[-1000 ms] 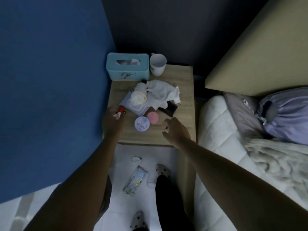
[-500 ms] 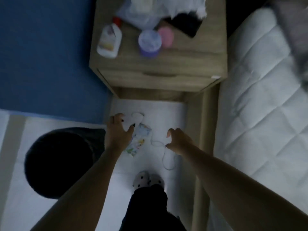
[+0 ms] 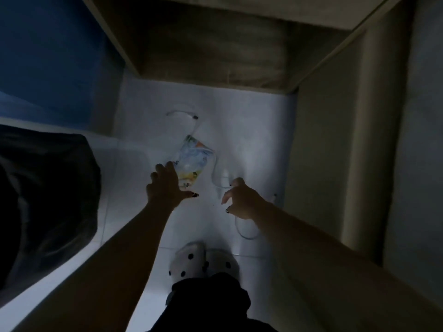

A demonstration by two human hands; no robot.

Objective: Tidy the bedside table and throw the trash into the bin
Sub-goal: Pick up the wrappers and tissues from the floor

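Left hand: my left hand point(image 3: 167, 185) is reaching down over the near-left edge of the wrapper point(image 3: 193, 161), fingers spread and straight, thumb out to the side; it is touching or just above the packet and is not yet gripping it.
Right hand: my right hand point(image 3: 239, 200) is hovering just right of the wrapper, fingers loosely curled, holding nothing; it is sitting over the white cable point(image 3: 217, 180).
Trash item: the wrapper, a crinkled printed packet, is lying flat on the floor point(image 3: 251, 130) in front of the open base of the bedside table point(image 3: 215, 51).
Cable: 1 thin white cable is looping past the wrapper's far and right sides, its plug end point(image 3: 195, 117) lying toward the table base.
Bin: the black bin bag point(image 3: 48, 192) is standing at the left edge of the floor area, near my left arm.
Change: 0.5 s ago the table top was in view and both hands were higher; I am now bent lower, the top is out of frame, and my left hand is closing on the wrapper.
Meaning: I judge the floor trash is being handled first; pickup is imminent, and the bin is an easy reach.
Risk: the cable may be snagging under the packet.
Feet: 2 spotted slippers point(image 3: 201, 259) are planted at the near edge.
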